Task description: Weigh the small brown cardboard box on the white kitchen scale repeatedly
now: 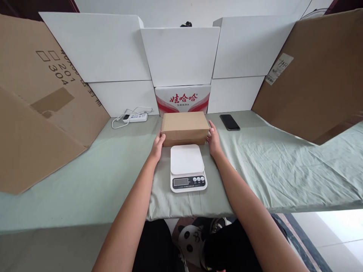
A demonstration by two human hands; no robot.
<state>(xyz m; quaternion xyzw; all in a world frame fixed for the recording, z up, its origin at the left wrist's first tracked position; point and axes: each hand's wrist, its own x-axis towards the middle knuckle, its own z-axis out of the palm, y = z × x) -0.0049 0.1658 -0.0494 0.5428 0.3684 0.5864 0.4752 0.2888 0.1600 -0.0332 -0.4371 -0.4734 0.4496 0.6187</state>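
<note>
A closed brown cardboard box (185,127) sits on the cloth-covered table, just behind a white kitchen scale (187,160). My left hand (157,146) grips the box's left end, thumb on the near face. At the opposite end, my right hand (213,139) presses against the box's right side, its fingers partly hidden behind the corner. The scale lies between my forearms with a bare white platform. Its small display looks blank, and round buttons are beside it.
A black phone (230,122) lies at the right, and a white power strip (135,118) with its cord at the left. Behind stand white boxes (181,56) and a red-and-white printed carton (183,99). Large cardboard panels (42,113) flank the table, whose front edge is near my lap.
</note>
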